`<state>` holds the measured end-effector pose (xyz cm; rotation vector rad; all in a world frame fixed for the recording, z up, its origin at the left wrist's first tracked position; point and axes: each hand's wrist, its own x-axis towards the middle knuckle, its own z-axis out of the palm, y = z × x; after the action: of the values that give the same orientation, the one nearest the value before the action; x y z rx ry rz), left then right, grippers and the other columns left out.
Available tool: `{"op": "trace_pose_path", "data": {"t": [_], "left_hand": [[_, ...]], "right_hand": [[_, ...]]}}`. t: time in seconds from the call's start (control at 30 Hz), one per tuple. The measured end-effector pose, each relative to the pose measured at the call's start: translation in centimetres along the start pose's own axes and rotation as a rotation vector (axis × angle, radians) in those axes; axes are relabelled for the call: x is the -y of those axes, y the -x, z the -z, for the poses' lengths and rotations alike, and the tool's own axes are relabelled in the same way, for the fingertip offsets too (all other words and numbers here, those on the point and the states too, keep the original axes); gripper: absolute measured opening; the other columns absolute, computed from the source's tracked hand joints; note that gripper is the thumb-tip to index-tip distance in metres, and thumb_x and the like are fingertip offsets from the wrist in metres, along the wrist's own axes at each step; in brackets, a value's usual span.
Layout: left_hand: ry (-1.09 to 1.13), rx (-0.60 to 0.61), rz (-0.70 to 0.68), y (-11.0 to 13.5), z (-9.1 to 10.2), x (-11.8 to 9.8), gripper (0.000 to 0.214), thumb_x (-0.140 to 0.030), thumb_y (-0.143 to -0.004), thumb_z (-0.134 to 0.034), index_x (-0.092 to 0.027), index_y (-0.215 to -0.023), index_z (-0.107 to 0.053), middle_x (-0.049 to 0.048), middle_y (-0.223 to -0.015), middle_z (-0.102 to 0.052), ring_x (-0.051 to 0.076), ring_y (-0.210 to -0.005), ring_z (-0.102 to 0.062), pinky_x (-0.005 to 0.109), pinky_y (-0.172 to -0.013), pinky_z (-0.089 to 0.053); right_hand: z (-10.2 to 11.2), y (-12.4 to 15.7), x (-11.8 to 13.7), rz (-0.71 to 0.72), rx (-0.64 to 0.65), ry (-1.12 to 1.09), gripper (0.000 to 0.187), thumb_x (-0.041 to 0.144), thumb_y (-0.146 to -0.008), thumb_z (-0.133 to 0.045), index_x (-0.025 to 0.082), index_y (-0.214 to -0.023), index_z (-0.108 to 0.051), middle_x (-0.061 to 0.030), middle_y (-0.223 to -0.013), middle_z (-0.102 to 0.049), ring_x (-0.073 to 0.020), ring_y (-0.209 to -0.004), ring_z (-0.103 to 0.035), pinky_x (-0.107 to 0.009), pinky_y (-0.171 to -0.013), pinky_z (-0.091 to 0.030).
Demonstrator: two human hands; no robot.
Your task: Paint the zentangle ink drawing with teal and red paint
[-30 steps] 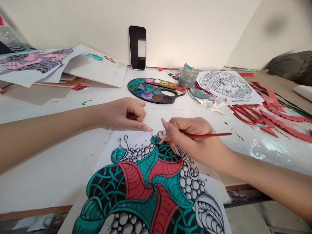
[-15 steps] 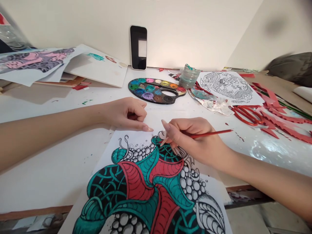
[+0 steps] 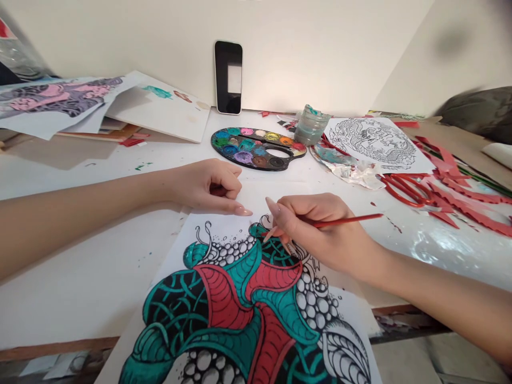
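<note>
A large sheet with a patterned drawing (image 3: 248,298), painted teal, red and black, lies in front of me on the white table (image 3: 80,256). My right hand (image 3: 316,226) is closed on a thin red paintbrush (image 3: 348,219), its tip down on the teal area near the drawing's top edge. My left hand (image 3: 208,186) rests loosely curled at the sheet's top left corner, one fingertip pressing on the paper; it holds nothing.
A dark oval paint palette (image 3: 258,148) sits behind the hands, a cloudy water jar (image 3: 311,125) to its right. A phone (image 3: 228,77) leans on the wall. Red scissors (image 3: 404,188), red paper scraps (image 3: 456,181), a dragon line drawing (image 3: 376,141) lie right; stacked papers (image 3: 80,104) left.
The hands have hardly moved; the right hand and brush have shifted only slightly over the top of the drawing. The view has drifted a little.
</note>
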<state>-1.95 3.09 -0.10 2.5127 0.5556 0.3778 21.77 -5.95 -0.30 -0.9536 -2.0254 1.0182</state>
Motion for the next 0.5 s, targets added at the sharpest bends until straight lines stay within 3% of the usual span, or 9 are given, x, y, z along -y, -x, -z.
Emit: {"op": "trace_pose_path", "data": {"t": [0.5], "left_hand": [[0.011, 0.0, 0.0, 0.0, -0.03, -0.01, 0.05, -0.028, -0.086, -0.072, -0.018, -0.051, -0.038, -0.0072, -0.048, -0.03, 0.011, -0.058, -0.029, 0.028, -0.074, -0.038]], "right_hand": [[0.08, 0.14, 0.06, -0.006, -0.004, 0.012, 0.041, 0.026, -0.101, -0.052, 0.016, -0.061, -0.052, 0.0008, -0.054, -0.053, -0.007, -0.05, -0.045, -0.023, -0.047, -0.031]]}}
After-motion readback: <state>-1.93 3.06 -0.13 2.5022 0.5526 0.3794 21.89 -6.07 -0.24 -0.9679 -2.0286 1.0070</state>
